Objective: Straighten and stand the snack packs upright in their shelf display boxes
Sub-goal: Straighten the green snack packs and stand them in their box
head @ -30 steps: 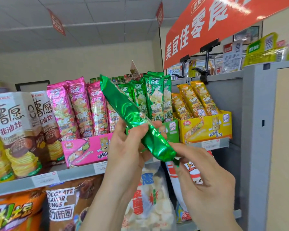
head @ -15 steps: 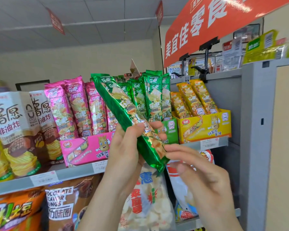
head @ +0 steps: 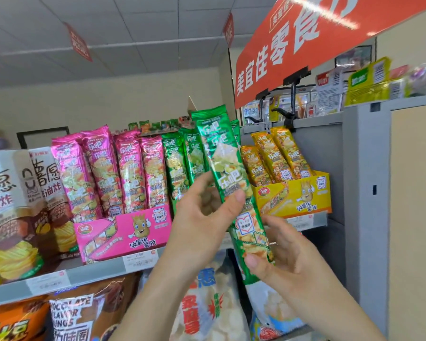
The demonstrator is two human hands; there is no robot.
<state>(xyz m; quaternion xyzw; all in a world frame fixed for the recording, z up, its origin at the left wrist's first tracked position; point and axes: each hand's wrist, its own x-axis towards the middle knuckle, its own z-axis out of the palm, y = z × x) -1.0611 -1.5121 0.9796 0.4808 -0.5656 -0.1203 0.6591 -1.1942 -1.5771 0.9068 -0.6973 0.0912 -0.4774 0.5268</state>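
A long green snack pack (head: 228, 173) is held nearly upright in front of the shelf, printed face toward me. My left hand (head: 204, 217) grips its middle, thumb across the front. My right hand (head: 278, 254) holds its lower end with curled fingers. Behind it stand more green packs (head: 180, 166); their box is hidden by my hands. To the left, pink packs (head: 113, 173) stand in a pink display box (head: 123, 232). To the right, yellow packs (head: 276, 156) lean back in a yellow display box (head: 298, 198).
Large chip bags (head: 12, 212) fill the shelf's left end. The grey shelf edge (head: 89, 274) carries price tags. More snack bags (head: 207, 311) sit on the shelf below. A grey upright panel (head: 369, 193) borders the right. An orange sign (head: 305, 40) hangs overhead.
The green pack has turned from its plain back, tilted left, to its printed front and now stands nearly upright and higher. My right hand has closed around its lower end.
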